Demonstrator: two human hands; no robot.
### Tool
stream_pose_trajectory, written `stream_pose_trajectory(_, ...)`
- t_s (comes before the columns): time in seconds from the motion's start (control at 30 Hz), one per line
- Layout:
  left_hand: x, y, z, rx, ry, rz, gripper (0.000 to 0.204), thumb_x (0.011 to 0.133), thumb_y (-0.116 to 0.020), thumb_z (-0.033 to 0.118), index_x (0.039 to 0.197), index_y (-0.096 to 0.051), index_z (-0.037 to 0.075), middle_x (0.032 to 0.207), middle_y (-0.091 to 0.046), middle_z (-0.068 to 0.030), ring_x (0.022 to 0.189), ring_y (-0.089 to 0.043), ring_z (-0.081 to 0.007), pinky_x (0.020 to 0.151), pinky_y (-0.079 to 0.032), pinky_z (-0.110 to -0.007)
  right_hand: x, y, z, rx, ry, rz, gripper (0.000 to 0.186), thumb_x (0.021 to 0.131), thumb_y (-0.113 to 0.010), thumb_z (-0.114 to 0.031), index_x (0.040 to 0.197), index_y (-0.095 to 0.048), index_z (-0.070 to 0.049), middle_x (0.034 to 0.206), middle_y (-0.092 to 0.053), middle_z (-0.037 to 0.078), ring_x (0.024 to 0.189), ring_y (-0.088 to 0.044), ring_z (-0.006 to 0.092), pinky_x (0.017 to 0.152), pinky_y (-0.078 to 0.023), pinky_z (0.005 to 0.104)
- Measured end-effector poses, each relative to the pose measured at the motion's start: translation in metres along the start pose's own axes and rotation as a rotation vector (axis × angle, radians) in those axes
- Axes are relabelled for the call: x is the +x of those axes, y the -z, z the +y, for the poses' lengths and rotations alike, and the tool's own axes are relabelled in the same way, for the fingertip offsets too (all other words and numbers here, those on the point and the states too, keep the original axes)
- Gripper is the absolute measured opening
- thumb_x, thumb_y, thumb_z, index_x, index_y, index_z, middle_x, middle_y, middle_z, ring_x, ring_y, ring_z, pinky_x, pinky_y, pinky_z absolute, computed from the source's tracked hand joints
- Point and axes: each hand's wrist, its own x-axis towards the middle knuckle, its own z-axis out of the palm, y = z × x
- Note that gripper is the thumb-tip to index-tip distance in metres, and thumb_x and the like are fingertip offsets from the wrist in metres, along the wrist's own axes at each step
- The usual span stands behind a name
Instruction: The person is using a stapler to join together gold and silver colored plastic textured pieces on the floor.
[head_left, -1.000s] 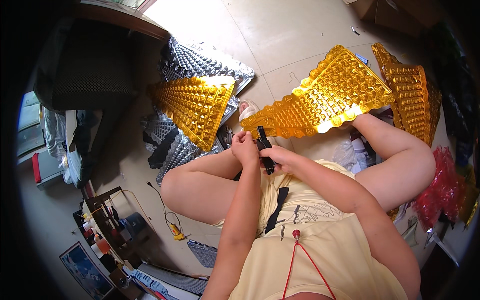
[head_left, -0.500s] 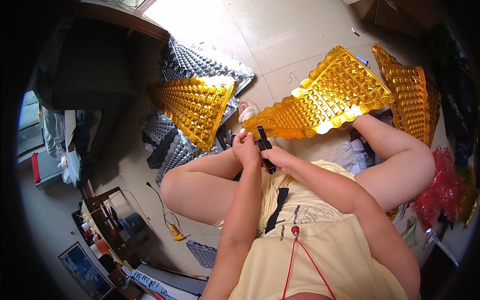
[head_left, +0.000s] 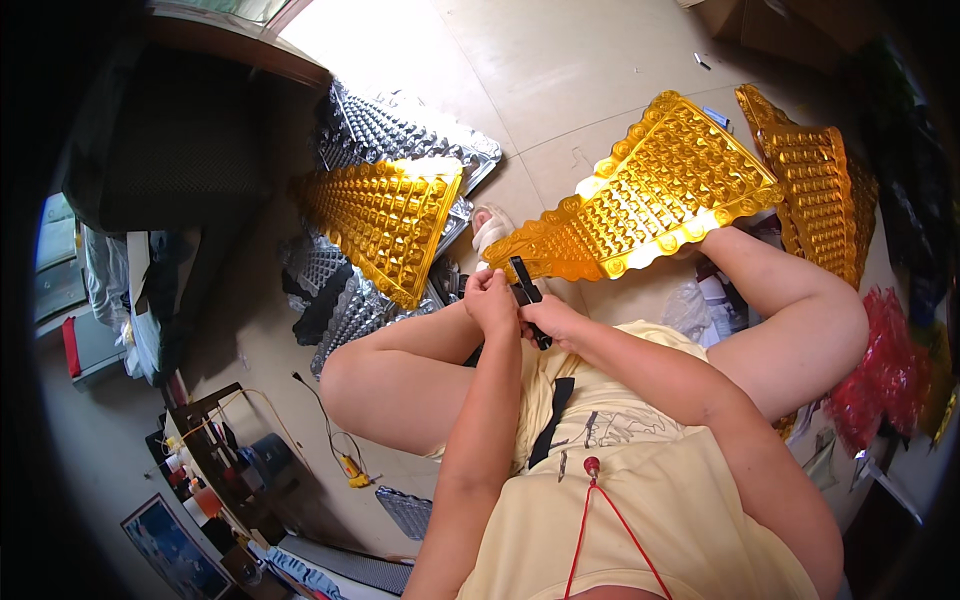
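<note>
Both hands are being worked close together above the lap: the right hand is being clamped around a long, slim, black hand tool, while the fingertips of the left hand are being pressed together at the narrow end of a shiny gold, embossed, fan-shaped sheet. Whether its rim is being gripped cannot be told, since the contact is being hidden by the fingers. For good handling, the tool is probably best being aimed squarely at that end, with the left fingertips being kept clear of its tip and the thin-looking rim being supported flat. Hard pulling is best being avoided, as the wide end is lying out by the right shin and creasing is being risked. Farther out, a second gold, wedge-shaped embossed sheet is being supported by silver embossed sheets, and more curved gold sheets are resting at the far right.
</note>
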Motion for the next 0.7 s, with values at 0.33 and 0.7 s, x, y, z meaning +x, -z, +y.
stream_pose_trajectory(0.33,0.018,-0.004,-0.021,-0.083,-0.04,-0.097,0.014,0.082,-0.061,0.014,0.083,-0.056,0.002,0.074,-0.057,-0.0025,0.062,-0.053,-0.0105,0.059,-0.043,-0.022,0.012,0.009,0.015,-0.109,0.199,0.203,0.026,0.074,-0.063,-0.018,0.091,-0.049,-0.005,0.053,-0.046,0.001,0.037,-0.042,0.0105,0.034,-0.033,0.0258)
stream_pose_trajectory(0.7,0.049,-0.006,-0.001,0.212,-0.456,-0.049,0.012,0.085,-0.054,0.008,0.091,-0.054,-0.002,0.081,-0.056,-0.0045,0.071,-0.051,-0.0103,0.063,-0.043,-0.023,0.027,0.09,0.021,-0.789,0.129,0.38,0.071,0.062,-0.07,-0.035,0.116,-0.04,0.0,0.106,-0.055,0.019,0.099,-0.054,0.0295,0.083,-0.043,0.0363)
